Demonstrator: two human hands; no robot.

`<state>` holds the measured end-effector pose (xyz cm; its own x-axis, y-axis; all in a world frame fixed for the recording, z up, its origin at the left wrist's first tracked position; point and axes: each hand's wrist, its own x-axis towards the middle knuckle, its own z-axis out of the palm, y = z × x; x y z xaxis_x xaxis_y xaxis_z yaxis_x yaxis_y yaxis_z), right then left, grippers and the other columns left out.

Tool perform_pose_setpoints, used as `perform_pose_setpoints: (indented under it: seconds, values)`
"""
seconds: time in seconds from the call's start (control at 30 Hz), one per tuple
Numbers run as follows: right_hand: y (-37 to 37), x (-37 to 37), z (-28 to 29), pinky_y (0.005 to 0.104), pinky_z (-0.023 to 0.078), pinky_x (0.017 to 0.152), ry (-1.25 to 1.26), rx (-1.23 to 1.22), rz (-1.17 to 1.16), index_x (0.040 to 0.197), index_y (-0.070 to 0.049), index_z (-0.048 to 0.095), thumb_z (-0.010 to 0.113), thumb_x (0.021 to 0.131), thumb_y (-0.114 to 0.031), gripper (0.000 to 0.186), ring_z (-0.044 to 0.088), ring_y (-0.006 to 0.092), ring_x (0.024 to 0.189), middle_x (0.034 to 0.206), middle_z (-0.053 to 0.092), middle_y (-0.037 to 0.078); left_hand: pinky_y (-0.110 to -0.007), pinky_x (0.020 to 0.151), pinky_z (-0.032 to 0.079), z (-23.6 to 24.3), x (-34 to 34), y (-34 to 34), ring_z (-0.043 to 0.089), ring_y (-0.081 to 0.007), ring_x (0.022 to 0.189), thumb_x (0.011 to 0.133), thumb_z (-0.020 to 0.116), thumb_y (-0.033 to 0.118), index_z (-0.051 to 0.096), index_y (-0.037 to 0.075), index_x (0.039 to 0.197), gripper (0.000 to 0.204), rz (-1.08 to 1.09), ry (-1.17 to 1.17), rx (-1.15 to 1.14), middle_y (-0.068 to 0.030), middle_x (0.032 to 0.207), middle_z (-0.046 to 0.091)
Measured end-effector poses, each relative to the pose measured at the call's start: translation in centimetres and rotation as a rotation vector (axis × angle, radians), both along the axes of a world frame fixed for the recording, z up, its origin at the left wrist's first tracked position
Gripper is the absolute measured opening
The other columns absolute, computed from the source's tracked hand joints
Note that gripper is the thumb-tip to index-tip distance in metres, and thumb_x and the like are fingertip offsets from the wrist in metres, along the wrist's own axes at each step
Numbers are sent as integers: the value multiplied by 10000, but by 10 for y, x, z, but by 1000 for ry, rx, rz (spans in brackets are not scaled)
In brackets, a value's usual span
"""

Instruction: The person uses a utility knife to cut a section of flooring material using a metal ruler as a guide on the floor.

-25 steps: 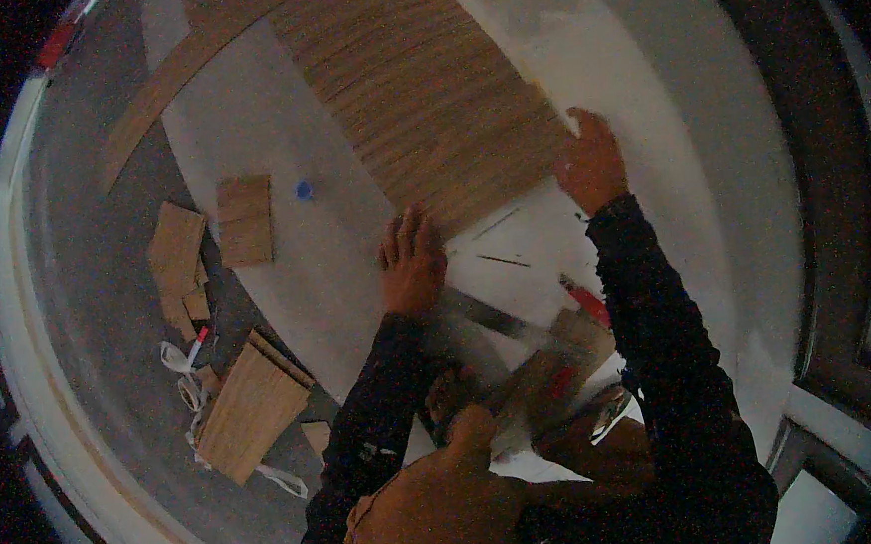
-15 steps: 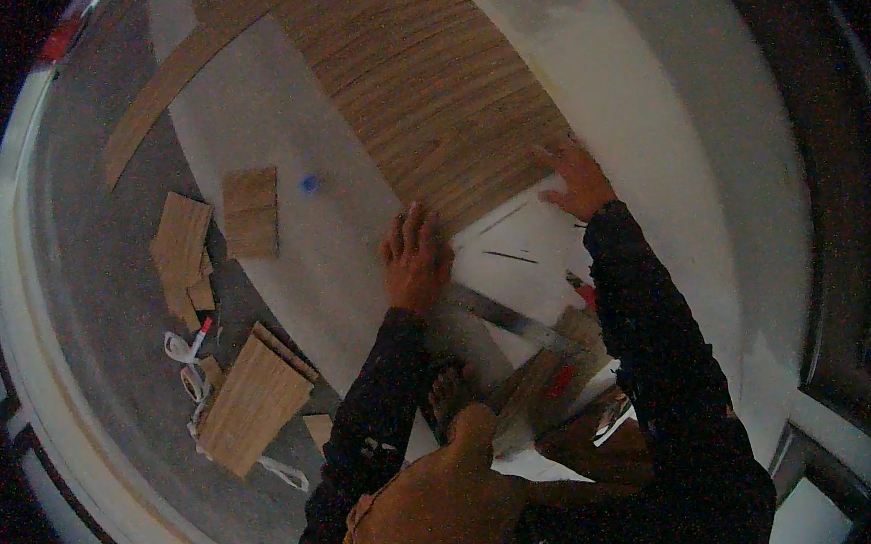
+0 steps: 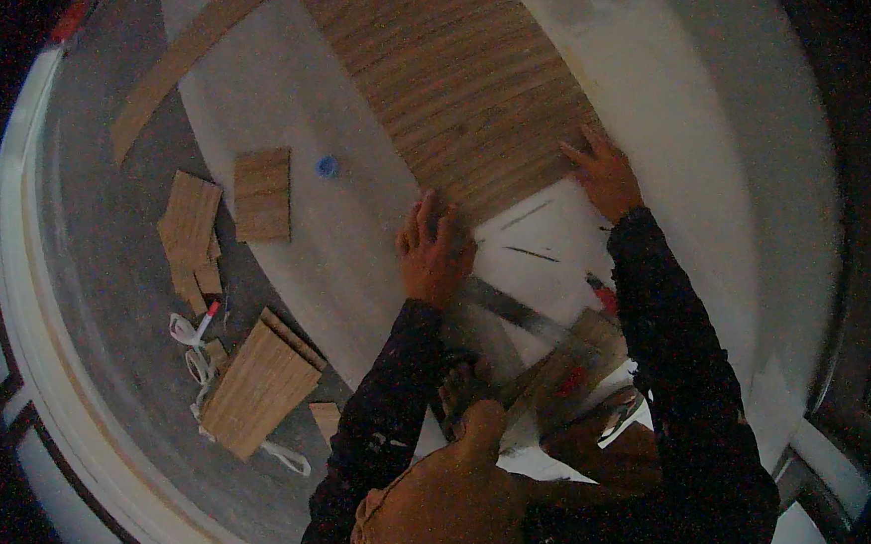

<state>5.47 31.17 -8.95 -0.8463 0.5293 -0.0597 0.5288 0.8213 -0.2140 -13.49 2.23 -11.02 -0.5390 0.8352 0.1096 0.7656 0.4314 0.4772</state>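
Wood-grain plank [image 3: 464, 81] lies on the floor [image 3: 285, 251] at twelve o'clock; left hand [image 3: 434, 247] and right hand [image 3: 604, 174] press flat, open, seating its near edge. Next, I'd judge, firm even pressure.

Long plank strip [image 3: 179, 68]: wood-grained, lies slanted at the upper left of the frame, on the grey floor [image 3: 106, 262].
Square offcut [image 3: 262, 195]: wood-grained, left of centre, lying flat beside a small blue cap [image 3: 327, 166].
Stack of small offcuts [image 3: 192, 232]: at the left, several pieces overlapping, smaller bits just below them.
Larger offcut [image 3: 259, 383]: lower left, set at a slant, a tiny piece [image 3: 326, 419] just right of its lower end.
Marker [image 3: 206, 316]: red-tipped, left of the larger offcut, lying on a white cord [image 3: 197, 361] in loops.
Metal straightedge [image 3: 523, 316]: lower centre, slanted across the white underlay [image 3: 276, 112].
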Motion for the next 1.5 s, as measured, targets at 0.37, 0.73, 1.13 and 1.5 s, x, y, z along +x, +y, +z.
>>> perform_pose_setpoints:
  seconds: [0.37, 0.73, 1.13, 1.5]
  values:
    - [-1, 9, -4, 491, 388, 1151, 29, 119, 50, 1367, -232, 654, 711, 896, -147, 482, 465, 398, 1389, 1554, 447, 185, -527, 1134, 320, 5, -2, 1, 435, -379, 1383, 825, 746, 237, 669, 153, 1217, 409, 3, -37, 66, -92, 1456, 533]
    - [23, 16, -12, 491, 381, 1170, 14, 50, 68, 1336, -186, 671, 688, 928, -144, 410, 462, 387, 1397, 1531, 487, 149, -534, 1134, 320, -16, -81, 6, 425, -390, 1341, 817, 659, 78, 584, 99, 1318, 507, 139, -5, 214, -129, 1438, 508]
    - [-5, -12, 13, 480, 428, 1116, 51, 51, -21, 1310, -93, 643, 736, 867, -97, 453, 522, 380, 1300, 1384, 569, 152, -539, 1109, 339, 1, -138, 40, 453, -386, 1308, 832, 754, 327, 651, 149, 1248, 464, -93, 117, 151, -86, 1391, 528]
    - [-25, -2, -3, 462, 455, 1082, 231, 118, -225, 1294, -139, 682, 760, 870, -186, 434, 508, 355, 1306, 1372, 549, 156, -531, 1061, 373, 3, -127, 40, 521, -372, 1230, 881, 697, 339, 663, 97, 1163, 373, -56, 234, -33, -128, 1265, 596]
